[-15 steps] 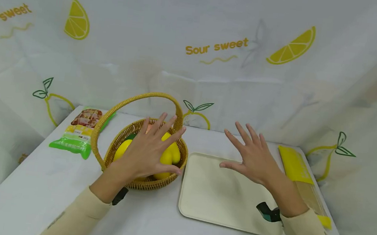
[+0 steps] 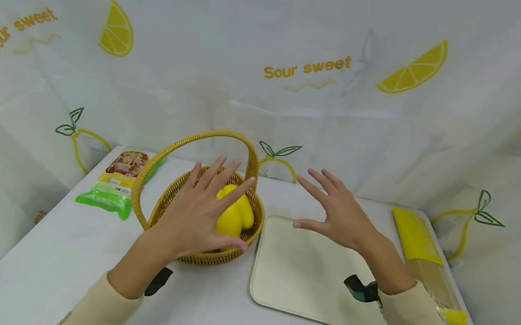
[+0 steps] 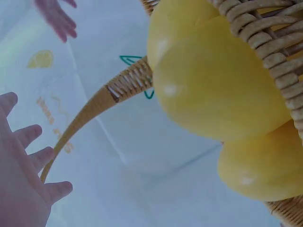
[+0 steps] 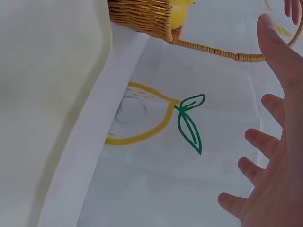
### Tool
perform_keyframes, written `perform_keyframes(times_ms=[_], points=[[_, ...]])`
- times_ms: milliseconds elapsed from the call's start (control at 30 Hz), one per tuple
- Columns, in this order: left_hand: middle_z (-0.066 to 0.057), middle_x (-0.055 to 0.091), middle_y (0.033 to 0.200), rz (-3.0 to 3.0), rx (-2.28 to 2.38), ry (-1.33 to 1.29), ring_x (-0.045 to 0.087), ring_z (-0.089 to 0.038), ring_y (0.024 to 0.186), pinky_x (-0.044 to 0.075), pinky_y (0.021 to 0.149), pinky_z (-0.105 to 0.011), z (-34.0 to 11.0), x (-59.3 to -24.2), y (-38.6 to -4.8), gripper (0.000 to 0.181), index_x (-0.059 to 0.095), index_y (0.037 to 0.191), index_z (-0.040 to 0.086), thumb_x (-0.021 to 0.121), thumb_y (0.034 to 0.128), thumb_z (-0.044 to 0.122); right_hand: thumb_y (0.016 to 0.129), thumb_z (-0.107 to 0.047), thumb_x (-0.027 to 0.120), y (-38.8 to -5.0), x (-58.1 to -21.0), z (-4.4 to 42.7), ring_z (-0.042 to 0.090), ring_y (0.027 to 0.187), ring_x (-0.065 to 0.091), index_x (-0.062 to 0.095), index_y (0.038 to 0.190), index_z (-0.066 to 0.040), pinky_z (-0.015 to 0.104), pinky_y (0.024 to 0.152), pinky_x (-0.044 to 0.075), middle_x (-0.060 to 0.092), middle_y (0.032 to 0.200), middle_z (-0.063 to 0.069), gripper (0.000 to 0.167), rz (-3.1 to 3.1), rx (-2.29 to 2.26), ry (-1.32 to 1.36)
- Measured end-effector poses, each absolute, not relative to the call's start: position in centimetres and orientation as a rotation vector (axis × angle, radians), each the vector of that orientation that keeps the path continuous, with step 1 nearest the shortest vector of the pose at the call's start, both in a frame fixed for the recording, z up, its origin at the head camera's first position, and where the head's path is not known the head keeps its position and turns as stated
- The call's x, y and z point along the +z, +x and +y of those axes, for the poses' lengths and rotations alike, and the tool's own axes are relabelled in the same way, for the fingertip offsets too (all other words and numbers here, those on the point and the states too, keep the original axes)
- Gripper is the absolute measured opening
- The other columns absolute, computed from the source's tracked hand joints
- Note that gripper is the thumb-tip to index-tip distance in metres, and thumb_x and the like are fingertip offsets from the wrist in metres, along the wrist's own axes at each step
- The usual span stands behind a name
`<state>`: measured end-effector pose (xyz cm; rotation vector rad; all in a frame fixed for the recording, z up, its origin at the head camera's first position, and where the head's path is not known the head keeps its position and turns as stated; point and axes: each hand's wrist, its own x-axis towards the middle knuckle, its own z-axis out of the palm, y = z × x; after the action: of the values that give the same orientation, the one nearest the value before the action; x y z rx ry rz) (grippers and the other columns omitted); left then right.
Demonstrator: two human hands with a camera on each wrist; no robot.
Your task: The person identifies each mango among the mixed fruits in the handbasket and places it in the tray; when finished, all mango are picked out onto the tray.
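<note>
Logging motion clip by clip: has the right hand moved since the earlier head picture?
Yes: against the tray in the head view, the right hand has shifted left, toward the basket.

- The left hand (image 2: 196, 217) sits farther left over the basket (image 2: 216, 257); the yellow and green contents at the basket's left no longer show past it.
- The right hand (image 2: 343, 215) is farther left relative to the tray (image 2: 301, 274), nearer the left hand.
- The head view shifts: table (image 2: 47, 256) and printed cloth (image 2: 231, 84) appear slightly farther right.
</note>
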<state>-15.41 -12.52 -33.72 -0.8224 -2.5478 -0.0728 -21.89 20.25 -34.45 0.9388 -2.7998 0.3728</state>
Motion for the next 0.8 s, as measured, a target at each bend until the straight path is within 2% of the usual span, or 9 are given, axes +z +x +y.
perform_keyframes(times_ms=[200,467,633,800], points=[[-0.008,0.018,0.172,-2.508,-0.082,-0.787,0.020,-0.036,0.159,0.025,0.125,-0.070,-13.2,-32.7,-13.9,0.110,0.022,0.164,0.033,0.030,0.0759,0.098,0.082,-0.057,0.079,-22.3,-34.4,19.2,0.042,0.157,0.020,0.037,0.159,-0.026,0.072,0.118,0.036,0.027,0.169,0.010,0.093,-2.799,0.432,1.039],[-0.012,0.027,0.168,-2.370,-0.162,-0.745,0.026,-0.039,0.155,0.023,0.122,-0.077,-14.7,-31.0,-12.1,0.104,0.039,0.157,0.028,0.019,0.0811,0.097,0.083,-0.056,0.079,-22.4,-34.5,17.7,0.039,0.157,0.023,0.035,0.160,-0.028,0.067,0.122,0.034,0.026,0.169,0.010,0.093,-2.803,0.534,1.139],[-0.015,0.031,0.166,-2.299,-0.203,-0.700,0.031,-0.040,0.150,0.025,0.117,-0.081,-16.0,-30.2,-11.2,0.105,0.047,0.153,0.023,0.025,0.0817,0.096,0.083,-0.054,0.079,-22.3,-34.8,16.7,0.037,0.157,0.025,0.035,0.160,-0.029,0.067,0.125,0.030,0.027,0.169,0.008,0.092,-2.792,0.600,1.182],[-0.020,0.034,0.163,-2.273,-0.228,-0.637,0.035,-0.045,0.146,0.025,0.117,-0.080,-17.9,-30.1,-10.5,0.105,0.046,0.154,0.019,0.029,0.0828,0.095,0.084,-0.053,0.078,-22.6,-35.2,15.2,0.032,0.157,0.026,0.035,0.160,-0.025,0.065,0.125,0.032,0.028,0.168,0.008,0.091,-2.751,0.640,1.263]])
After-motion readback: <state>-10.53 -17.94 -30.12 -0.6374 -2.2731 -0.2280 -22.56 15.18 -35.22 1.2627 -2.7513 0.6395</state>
